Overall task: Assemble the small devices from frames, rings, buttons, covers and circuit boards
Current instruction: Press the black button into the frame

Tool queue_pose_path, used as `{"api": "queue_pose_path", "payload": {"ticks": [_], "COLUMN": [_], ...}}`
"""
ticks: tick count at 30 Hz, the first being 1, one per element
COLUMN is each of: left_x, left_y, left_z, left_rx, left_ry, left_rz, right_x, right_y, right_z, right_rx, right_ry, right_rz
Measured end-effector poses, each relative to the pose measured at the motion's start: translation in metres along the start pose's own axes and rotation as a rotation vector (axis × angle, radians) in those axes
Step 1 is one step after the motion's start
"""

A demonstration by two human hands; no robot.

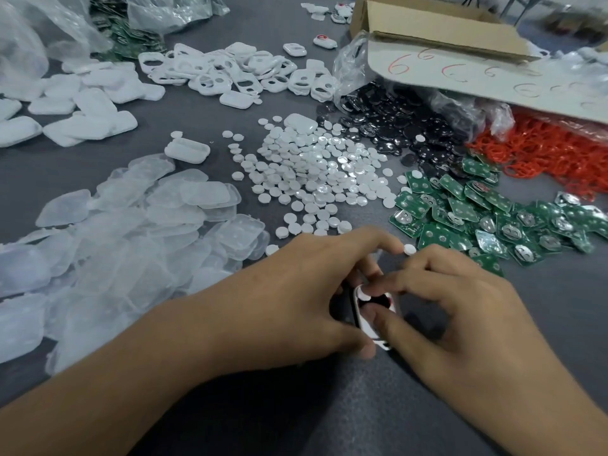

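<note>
Glossy oblong white plastic frame (359, 315)

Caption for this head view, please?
A person's left hand and right hand grip a white frame amid piles of white buttons, green circuit boards and red rings.

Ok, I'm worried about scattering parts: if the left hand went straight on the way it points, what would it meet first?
Likely the small white round plastic button lying just ahead of the left hand, then the green circuit boards. Depth is uncertain.
</note>
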State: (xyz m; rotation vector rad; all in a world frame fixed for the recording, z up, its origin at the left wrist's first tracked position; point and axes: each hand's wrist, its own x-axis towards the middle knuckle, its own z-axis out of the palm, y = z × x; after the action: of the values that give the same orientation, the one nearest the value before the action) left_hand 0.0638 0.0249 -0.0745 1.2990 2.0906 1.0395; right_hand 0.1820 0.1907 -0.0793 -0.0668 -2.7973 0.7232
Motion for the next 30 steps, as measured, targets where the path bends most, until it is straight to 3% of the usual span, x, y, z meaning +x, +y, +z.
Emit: {"api": "queue_pose_path", "payload": {"ticks": [6,10,16,20,30], "left_x": [0.001,0.002,0.007,0.006,0.009], "left_y": [-0.002,-0.004,0.002,0.006,0.008], "left_z": [0.0,-0.003,-0.005,-0.006,0.012], "left_rx": [0.008,-0.009,-0.448,-0.605,-0.871], "left_ry": [0.013,0.098,0.266,0.239,0.333], "left_rz": [0.018,0.01,-0.003,-0.063,-0.051], "right_x": [0.002,0.002,0.006,0.004,0.005], "right_y": [-0.002,-0.002,-0.01,-0.01,-0.015], "right_z": [0.004,-0.002,-0.006,-0.005,0.003], "right_rx": [-0.036,0.201,0.684,0.776,0.909], "right_ry": [0.071,0.166,0.227,0.189,0.346], "right_rz": [-0.021,0.068,0.16,0.136,0.204]}}
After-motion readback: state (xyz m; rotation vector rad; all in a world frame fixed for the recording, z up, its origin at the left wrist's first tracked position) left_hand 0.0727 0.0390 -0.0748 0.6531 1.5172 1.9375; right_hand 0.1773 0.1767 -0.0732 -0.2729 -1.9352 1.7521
